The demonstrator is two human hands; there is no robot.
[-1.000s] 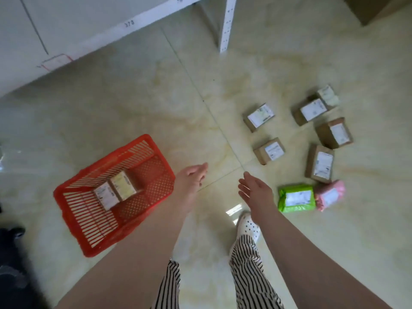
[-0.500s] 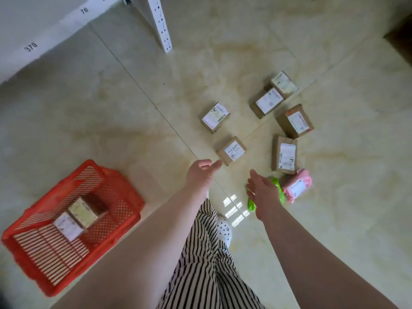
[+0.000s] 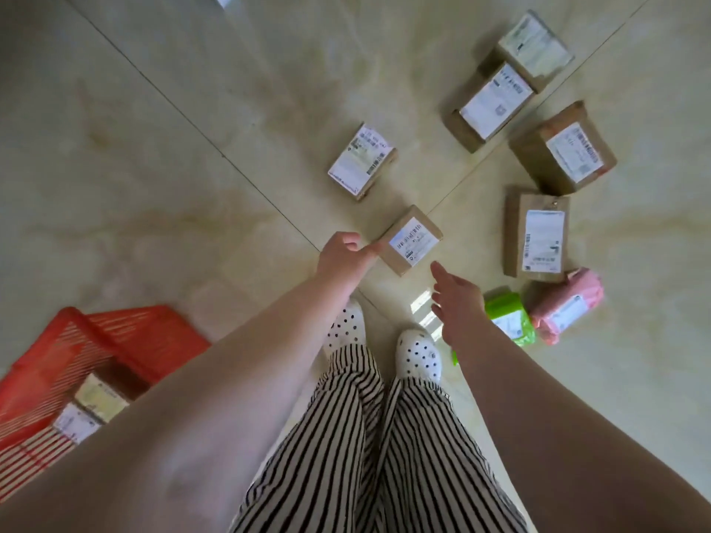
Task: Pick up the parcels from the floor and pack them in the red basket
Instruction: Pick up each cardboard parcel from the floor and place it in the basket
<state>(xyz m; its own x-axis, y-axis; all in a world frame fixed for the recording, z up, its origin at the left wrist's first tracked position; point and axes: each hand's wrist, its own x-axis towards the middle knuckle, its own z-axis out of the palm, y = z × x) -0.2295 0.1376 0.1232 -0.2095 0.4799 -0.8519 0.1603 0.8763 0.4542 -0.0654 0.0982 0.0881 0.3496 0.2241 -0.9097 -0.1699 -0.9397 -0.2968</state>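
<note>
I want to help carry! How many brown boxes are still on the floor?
6: one by the hands, one further out, three along the right, one at the top. No others show.

Both hands have closed in on the nearest small box.

My view has swung right and down: the red basket point(image 3: 115, 340) has slid to the lower-left corner. My left hand point(image 3: 340, 259) has reached forward, its fingertips now at the near edge of the small cardboard box point(image 3: 411, 240). My right hand point(image 3: 456, 300) has come up beside it, partly covering the green parcel point(image 3: 508, 321).
</note>
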